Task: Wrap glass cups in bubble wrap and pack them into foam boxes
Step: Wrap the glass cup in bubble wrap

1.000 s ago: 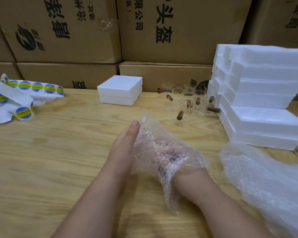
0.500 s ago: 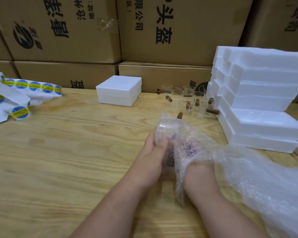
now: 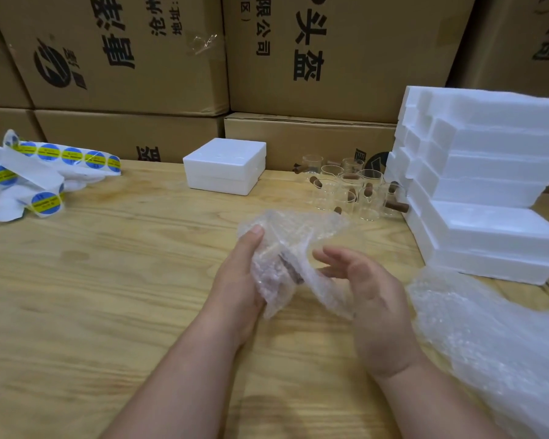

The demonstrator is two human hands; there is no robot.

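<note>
A person is standing at a wooden table (image 3: 114,280), wrapping a glass cup (image 3: 286,264) in a bubble wrap sheet (image 3: 286,236). The left hand (image 3: 240,274) is gripping the bundle, thumb pressing on top and fingers curling behind, probably to keep the wrap from unrolling. The right hand (image 3: 366,289) is hovering just beside it, fingers loosely spread, holding nothing, seemingly getting ready to fold the loose flap. The cup is showing only as a dark blur inside. More bubble wrap (image 3: 495,337) is lying near right. Unwrapped glass cups (image 3: 346,188) are waiting at the far side, between a closed foam box (image 3: 224,166) and stacked foam boxes (image 3: 488,185). Sticker strips (image 3: 45,169) are lying far left.
</note>
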